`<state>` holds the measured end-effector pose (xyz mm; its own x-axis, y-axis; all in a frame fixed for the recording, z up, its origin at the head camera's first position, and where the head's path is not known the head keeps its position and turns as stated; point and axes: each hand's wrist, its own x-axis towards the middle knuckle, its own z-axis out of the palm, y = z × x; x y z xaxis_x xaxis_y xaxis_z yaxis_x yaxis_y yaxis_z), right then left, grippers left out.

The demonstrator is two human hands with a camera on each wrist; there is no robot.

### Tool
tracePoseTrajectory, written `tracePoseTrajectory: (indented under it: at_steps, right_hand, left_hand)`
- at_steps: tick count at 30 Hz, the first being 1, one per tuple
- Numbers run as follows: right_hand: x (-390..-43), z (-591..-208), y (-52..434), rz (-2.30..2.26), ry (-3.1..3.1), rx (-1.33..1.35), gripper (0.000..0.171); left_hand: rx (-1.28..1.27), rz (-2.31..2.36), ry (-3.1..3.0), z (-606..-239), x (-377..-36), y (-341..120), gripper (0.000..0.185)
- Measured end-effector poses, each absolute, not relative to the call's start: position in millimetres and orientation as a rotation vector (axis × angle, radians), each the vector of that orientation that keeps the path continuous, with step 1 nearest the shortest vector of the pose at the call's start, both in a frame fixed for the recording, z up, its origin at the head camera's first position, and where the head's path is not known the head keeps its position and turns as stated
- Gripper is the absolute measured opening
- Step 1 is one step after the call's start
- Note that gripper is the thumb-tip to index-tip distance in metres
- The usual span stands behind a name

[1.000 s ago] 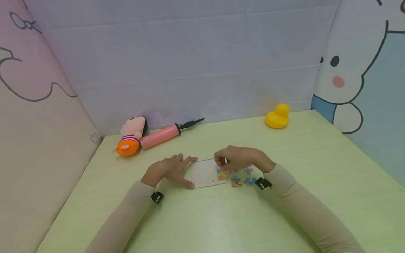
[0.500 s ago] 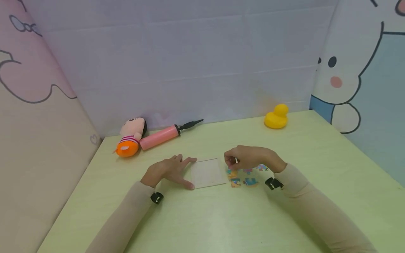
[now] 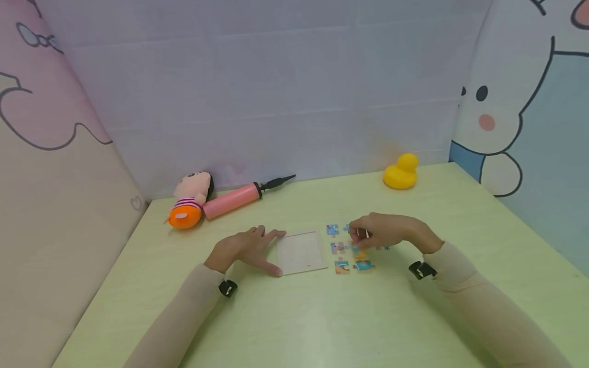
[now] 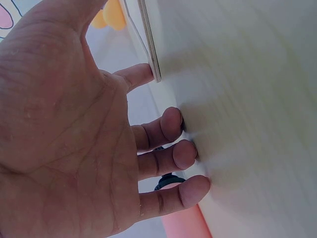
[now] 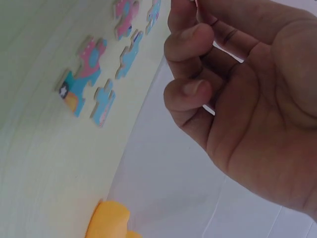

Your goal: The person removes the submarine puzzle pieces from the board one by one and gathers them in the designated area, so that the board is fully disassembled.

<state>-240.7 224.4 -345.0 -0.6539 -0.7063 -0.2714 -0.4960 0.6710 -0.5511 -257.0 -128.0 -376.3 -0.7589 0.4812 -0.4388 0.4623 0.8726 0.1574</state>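
Note:
My left hand (image 3: pixel 250 249) lies with thumb and index finger spread along the left side of a square white puzzle tray (image 3: pixel 301 253), their tips at its two left corners. In the left wrist view the index fingertip touches the edge of the tray (image 4: pixel 150 42), and the other fingers reach down to the table. To the right, my right hand (image 3: pixel 379 230) pinches an orange and teal puzzle piece (image 3: pixel 361 254) over several other pieces. Among these are a blue one (image 3: pixel 332 229) and a teal and orange one (image 3: pixel 342 267). The right wrist view shows more blue and pink pieces (image 5: pixel 103 103).
Along the back of the table lie a plush doll (image 3: pixel 189 199), a pink hand pump (image 3: pixel 233 201) with a black nozzle, and a yellow rubber duck (image 3: pixel 401 172). A pale cloth wall (image 3: pixel 285 102) rises behind the table (image 3: pixel 294 317).
My right hand has moved right, from over the tray to over the loose pieces, carrying the orange and teal puzzle piece. The left hand has stayed at the tray.

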Motion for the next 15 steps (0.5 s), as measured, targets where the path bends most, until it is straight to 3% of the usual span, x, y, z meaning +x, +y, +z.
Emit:
tracePoseTrajectory:
  at_steps: [15]
  right_hand:
    - [-237, -356, 267, -0.587, 2.429, -0.899, 0.009]
  left_hand:
    - [0.707, 0.074, 2.563, -379, -258, -131, 0.103]
